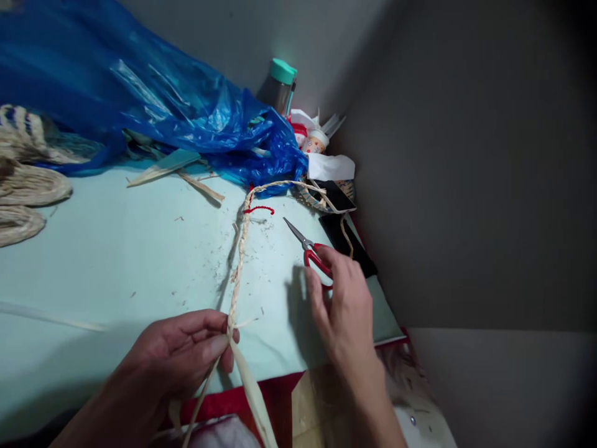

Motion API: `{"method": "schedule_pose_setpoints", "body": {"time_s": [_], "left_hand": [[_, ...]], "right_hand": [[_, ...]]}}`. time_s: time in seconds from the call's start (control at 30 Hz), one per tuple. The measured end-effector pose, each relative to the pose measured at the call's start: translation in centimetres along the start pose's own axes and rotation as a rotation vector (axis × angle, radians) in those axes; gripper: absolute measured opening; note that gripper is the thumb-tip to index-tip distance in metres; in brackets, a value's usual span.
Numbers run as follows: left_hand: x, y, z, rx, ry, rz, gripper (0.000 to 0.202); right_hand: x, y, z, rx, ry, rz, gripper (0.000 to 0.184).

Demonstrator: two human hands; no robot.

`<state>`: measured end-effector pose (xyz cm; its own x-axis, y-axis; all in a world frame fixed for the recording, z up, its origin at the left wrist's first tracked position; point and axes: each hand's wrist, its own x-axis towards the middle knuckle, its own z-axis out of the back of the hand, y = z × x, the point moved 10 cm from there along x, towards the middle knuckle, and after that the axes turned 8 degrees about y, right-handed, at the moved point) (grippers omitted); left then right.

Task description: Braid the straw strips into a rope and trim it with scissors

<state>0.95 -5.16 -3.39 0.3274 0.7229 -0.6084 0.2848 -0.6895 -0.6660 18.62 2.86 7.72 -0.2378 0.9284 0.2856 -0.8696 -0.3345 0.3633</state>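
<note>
My left hand [193,348] pinches a pale braided plant-fibre cord [240,255] between thumb and fingers, just where the plait ends. Below the pinch, loose flat strips [252,392] hang toward me. The cord runs away across the table and bends right at its far end. A red string [259,210] is tied around it near that bend. My right hand [345,305] is over the red handles of small scissors [308,242], thumb and index finger apart on either side of them. The blades point away to the left. Whether the fingers touch the handles is unclear.
A blue plastic bag [186,106] spreads along the back. Woven straw pieces [28,186] lie at left, and dry husk strips [168,167] beside the bag. A bottle with a green lid [283,71], a basket [310,196] and a dark flat object [359,249] stand near the wall.
</note>
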Motion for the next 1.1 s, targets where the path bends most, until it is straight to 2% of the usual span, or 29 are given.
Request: {"method": "schedule_pose_setpoints", "body": {"time_s": [0.03, 0.13, 0.2, 0.3, 0.4, 0.5, 0.57, 0.67, 0.73, 0.83, 0.97, 1.1], "left_hand": [[0.1, -0.1, -0.1, -0.014, 0.009, 0.006, 0.028], [0.2, -0.4, -0.7, -0.077, 0.059, 0.013, 0.026], [0.2, -0.9, -1.2, -0.115, 0.094, -0.001, 0.024], [0.1, -1.4, -1.9, -0.156, 0.119, 0.003, 0.023], [0.2, -2.0, -2.4, -0.207, 0.122, -0.004, 0.026], [0.5, -2.8, -2.7, -0.263, 0.126, -0.038, 0.032], [0.6, -3.2, -2.8, -0.303, 0.136, -0.048, 0.035], [0.8, -3.6, -3.0, -0.356, 0.162, -0.049, 0.036], [0.8, -3.8, -3.2, -0.373, 0.186, -0.056, 0.036], [0.9, -3.9, -3.4, -0.390, 0.230, -0.062, 0.037], [1.2, -3.8, -3.7, -0.436, 0.271, -0.057, 0.035], [1.4, -4.2, -4.2, -0.471, 0.317, -0.067, 0.037]], "right_hand": [[0.8, -1.1, -0.3, -0.129, 0.022, -0.029, 0.029], [2.7, -3.1, -2.5, -0.351, 0.185, -0.040, 0.029], [3.2, -3.5, -3.7, -0.392, 0.262, -0.035, 0.030], [3.5, -3.7, -3.8, -0.342, 0.262, -0.042, 0.028], [2.8, -3.3, -2.0, -0.088, 0.147, -0.040, 0.029], [0.6, -3.7, -0.2, 0.371, 0.043, -0.150, 0.036], [-1.6, -3.7, -0.7, 0.662, 0.067, -0.264, 0.037], [-4.8, -2.3, -2.5, 0.890, 0.182, -0.355, 0.034], [-6.1, -1.1, -3.5, 0.944, 0.255, -0.332, 0.041], [-6.6, 0.3, -3.8, 0.941, 0.300, -0.220, 0.050], [-5.7, 2.2, -3.3, 0.800, 0.362, -0.060, 0.033], [-4.7, 3.1, -3.0, 0.707, 0.396, -0.002, 0.031]]}}
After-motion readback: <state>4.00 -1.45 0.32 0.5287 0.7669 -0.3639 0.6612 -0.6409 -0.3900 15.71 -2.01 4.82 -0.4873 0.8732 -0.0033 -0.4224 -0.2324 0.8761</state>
